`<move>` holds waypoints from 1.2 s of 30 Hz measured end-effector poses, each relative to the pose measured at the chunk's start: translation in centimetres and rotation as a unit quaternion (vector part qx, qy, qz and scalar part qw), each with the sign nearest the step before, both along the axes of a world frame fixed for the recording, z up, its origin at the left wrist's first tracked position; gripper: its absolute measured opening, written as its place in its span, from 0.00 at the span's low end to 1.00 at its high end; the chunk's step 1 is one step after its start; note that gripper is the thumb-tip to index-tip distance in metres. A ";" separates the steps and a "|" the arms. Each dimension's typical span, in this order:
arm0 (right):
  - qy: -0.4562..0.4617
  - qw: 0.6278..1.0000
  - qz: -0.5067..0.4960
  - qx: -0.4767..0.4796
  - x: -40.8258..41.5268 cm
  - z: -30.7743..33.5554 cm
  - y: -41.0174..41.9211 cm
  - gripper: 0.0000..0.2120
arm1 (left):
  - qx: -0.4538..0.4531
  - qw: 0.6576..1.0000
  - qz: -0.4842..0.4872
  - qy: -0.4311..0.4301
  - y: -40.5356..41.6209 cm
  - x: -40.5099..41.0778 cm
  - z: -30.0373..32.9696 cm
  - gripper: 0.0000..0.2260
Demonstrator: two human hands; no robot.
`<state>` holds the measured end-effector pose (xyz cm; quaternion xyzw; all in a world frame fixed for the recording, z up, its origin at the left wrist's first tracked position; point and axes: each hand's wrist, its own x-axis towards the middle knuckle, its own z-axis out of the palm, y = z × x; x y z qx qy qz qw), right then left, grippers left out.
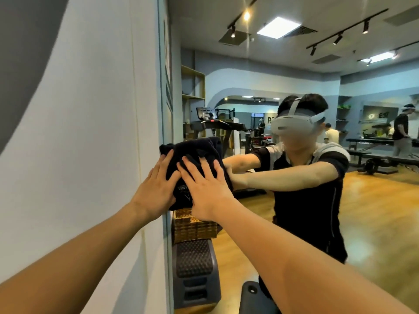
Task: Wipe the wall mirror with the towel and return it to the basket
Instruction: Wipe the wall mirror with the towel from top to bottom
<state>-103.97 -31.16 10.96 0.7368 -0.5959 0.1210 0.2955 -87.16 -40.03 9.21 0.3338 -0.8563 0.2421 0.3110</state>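
Note:
A dark navy towel (195, 155) is bunched flat against the wall mirror (294, 211), close to the mirror's left edge. My left hand (156, 184) presses on the towel's left part with straight, spread fingers, its heel lying over the mirror's frame. My right hand (204, 186) presses on the towel's lower right part, fingers also straight and spread. A woven wicker basket (195, 230) shows just below the towel as a reflection; the real basket is out of view. The mirror reflects a person with both arms stretched forward.
A white and grey wall (79, 132) fills the left half of the view. In the mirror I see a dark padded bench (195, 261) under the basket, a treadmill (217, 125), wooden shelves, a wooden floor (374, 211) and other people at the far right.

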 end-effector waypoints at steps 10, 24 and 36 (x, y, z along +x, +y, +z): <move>0.018 0.998 0.023 0.061 -0.8 0.9 0.9 0.52 | 0.036 0.999 0.014 0.003 0.6 0.1 0.4 0.35; 0.016 0.992 0.081 -0.091 -1.3 0.5 -1.5 0.32 | -0.067 0.996 -0.065 -0.006 -2.2 1.0 0.0 0.22; 0.060 0.980 0.107 -0.155 -2.5 0.4 -3.0 0.31 | -0.133 0.973 -0.134 0.134 -4.2 -1.0 -2.1 0.17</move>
